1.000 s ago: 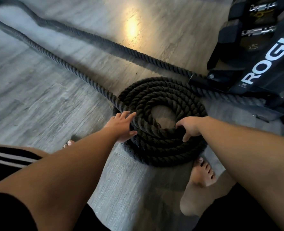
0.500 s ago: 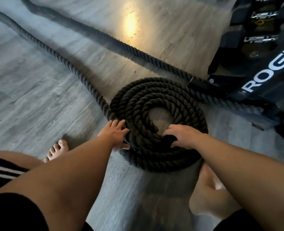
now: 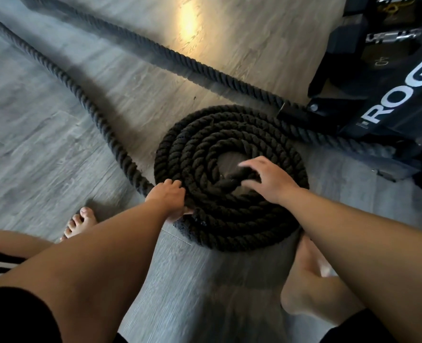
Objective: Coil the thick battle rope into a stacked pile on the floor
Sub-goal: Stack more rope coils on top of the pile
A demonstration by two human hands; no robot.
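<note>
Underfoot, the grey plank floor (image 3: 56, 144) carries everything; a black rack (image 3: 390, 95) stands far right; the battle rope (image 3: 229, 219) lies before it in stacked turns, with loose strands (image 3: 122, 155) trailing away leftward; the left hand (image 3: 167, 196) has its grip curled on the coil's outer turn; the right hand (image 3: 269, 179), its grip wide and blurred, spreads over the inner end.

White capitals "ROG", next letter cut by frame edge, on black rack panel (image 3: 407, 112), up-right of rope coil (image 3: 192, 149). Faint pale mark on dark weight (image 3: 378, 61), above panel, farther from coil: unreadable.
</note>
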